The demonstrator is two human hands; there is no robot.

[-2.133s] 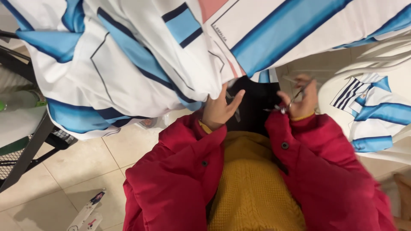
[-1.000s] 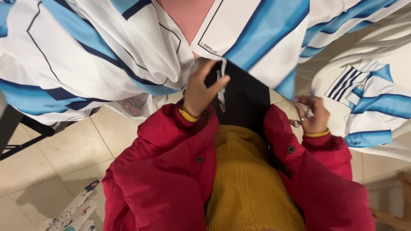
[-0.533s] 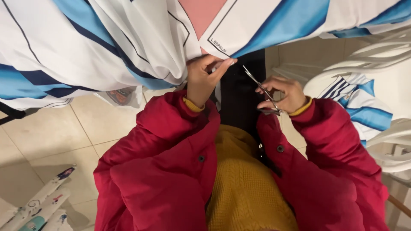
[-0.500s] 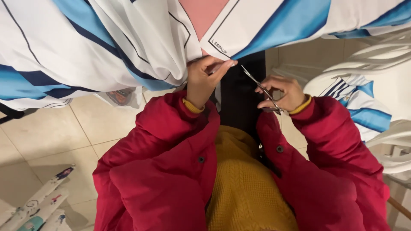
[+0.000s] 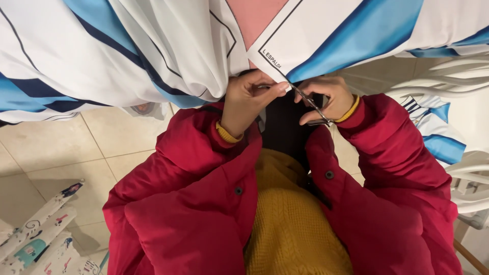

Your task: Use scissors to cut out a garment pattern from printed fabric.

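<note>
- Left hand [image 5: 248, 102] — fingers pinching the white-and-blue fabric [image 5: 326, 35] at its lower edge, holding it taut.
- Right hand [image 5: 326, 99] — fingers curled around small scissors [image 5: 308, 102], tips touching the pinched edge.

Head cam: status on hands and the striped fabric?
Left hand pinches the white-and-blue striped fabric at its corner. Right hand holds small metal scissors, tips at that corner. Nothing blocking the hands.
</note>
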